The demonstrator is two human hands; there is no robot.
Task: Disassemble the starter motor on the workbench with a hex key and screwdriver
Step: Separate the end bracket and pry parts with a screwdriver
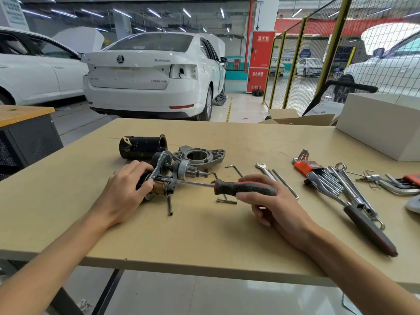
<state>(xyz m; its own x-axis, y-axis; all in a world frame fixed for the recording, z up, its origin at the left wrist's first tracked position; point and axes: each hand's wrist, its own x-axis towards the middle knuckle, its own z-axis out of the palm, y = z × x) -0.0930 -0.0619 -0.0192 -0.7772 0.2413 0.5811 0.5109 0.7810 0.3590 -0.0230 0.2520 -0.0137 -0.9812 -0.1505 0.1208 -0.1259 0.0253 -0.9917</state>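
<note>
Two bare forearms reach up from the bottom corners of the frame onto the tan table. At centre left, the left hand curls its fingers over the starter motor core, a partly stripped assembly with a copper-coloured winding and a silver pinion gear at its right end, lying on the table. At centre right, the right hand holds the black and red handle of the screwdriver, thumb beneath and fingers wrapped over the top. Its steel shaft runs level to the left, and the tip meets the metal bracket of the core just beside the left thumb.

Just above the core, toward the upper left of the table, lies the black cylindrical motor housing on its side. To its right, touching the core's far side, sits the grey cast end bracket with a round opening. A long bolt lies below the core, pointing toward the camera. A loose hex key rests above the screwdriver handle, and another hex key lies just below it.

Across the right of the table spread an open-end wrench, an orange-holdered hex key set, and a dark-handled tool among several spanners. A white box stands at the upper right edge. Beyond the table, a white car is parked with its rear facing the camera.
</note>
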